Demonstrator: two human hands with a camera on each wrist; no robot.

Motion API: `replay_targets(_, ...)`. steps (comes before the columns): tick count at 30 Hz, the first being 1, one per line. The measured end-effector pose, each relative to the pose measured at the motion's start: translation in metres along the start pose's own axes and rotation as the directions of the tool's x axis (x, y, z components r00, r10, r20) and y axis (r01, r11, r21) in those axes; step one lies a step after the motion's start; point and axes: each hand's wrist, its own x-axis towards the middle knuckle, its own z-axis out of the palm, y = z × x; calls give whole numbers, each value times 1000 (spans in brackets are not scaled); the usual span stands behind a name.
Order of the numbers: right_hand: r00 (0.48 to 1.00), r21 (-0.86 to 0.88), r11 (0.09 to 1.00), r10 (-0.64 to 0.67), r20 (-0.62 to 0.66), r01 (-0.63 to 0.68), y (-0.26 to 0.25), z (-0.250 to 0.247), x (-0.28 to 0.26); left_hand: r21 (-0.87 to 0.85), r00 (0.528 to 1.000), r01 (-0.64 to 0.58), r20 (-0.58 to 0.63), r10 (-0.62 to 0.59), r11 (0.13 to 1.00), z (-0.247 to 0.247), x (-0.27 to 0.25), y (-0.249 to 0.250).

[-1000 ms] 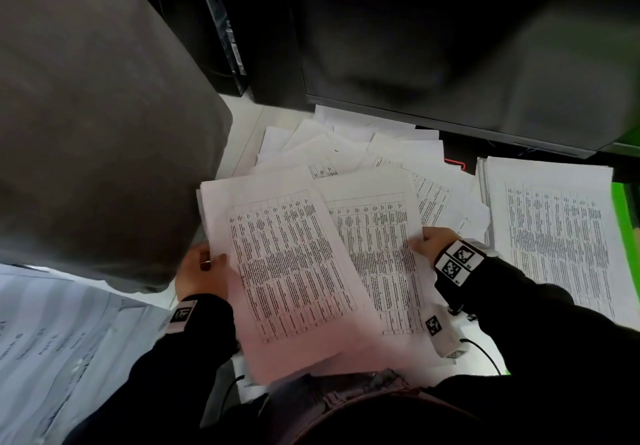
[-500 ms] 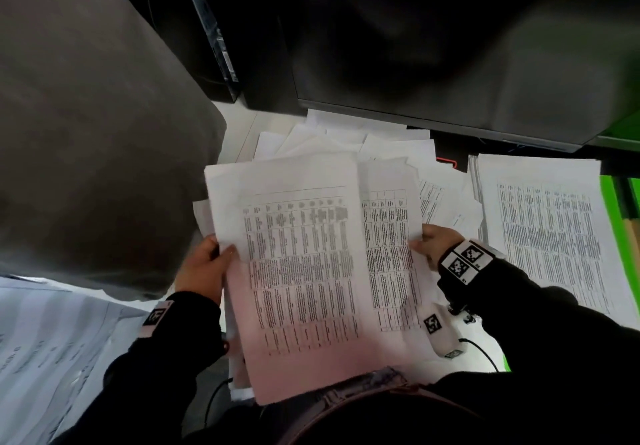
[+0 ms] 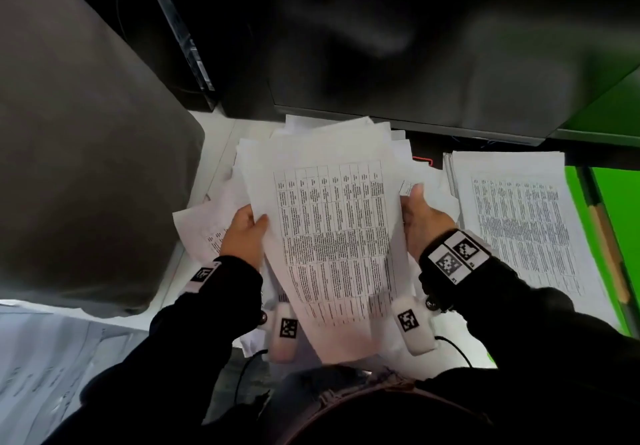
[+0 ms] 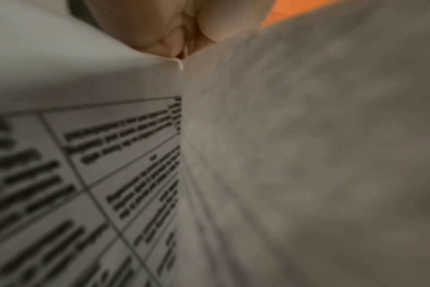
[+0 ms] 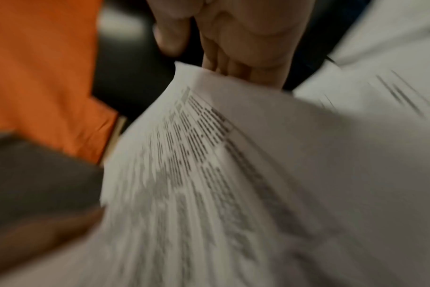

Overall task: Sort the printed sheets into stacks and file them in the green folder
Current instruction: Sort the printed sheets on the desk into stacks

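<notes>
- Left hand (image 3: 244,233) and right hand (image 3: 420,217) each grip an opposite side edge of the printed sheets (image 3: 332,236), likely to square them.
- The sorted stack (image 3: 519,216) lies just beyond the right hand on the green folder (image 3: 616,209), ready for filing.

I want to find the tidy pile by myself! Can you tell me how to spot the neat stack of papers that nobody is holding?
Look for the bright green folder on the right of the desk. The neat stack lies on it, to the right of the right hand. Its edges are squared up and no hand touches it, unlike the fanned loose sheets that both hands grip in the middle.
</notes>
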Motion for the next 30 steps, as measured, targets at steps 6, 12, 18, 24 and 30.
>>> replay_targets(6,916,-240,898,-395,-74,368,-39,-13,-40,-46,951,-307,3,308,950,15,-21,54)
replay_targets(12,851,-68,875,-483,-207,480,-43,-17,-49,-23,877,-469,104,468,883,24,-41,70)
replay_targets(18,937,-221,932,-321,-136,287,-19,-8,-30,178,944,-315,158,288,932,30,-27,29)
replay_targets(24,941,-193,945,-296,-162,264,-27,-12,-26,168,994,-99,55,91,981,32,-22,23)
replay_targets(30,974,-264,952,-194,-118,157,-20,-28,-25,182,976,-122,198,85,976,24,-20,10)
